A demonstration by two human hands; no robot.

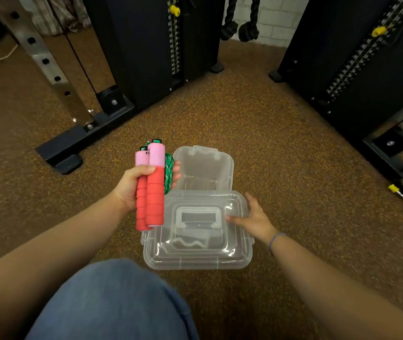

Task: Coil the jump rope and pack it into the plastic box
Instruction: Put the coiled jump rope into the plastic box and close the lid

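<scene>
Jump rope [155,192] — coiled, handles together — gripped by the left hand [131,185]; right hand [254,219], fingers straight and spread, touches the plastic box [202,158] lid [195,253].

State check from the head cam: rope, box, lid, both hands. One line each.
jump rope: coiled, handles side by side, held off the floor
left hand: grips the handles and the green coil
plastic box: open, on the floor, nothing visible inside
lid: off the box, nearer the person, handle side up
right hand: fingers straight, touching the lid's right edge
</scene>
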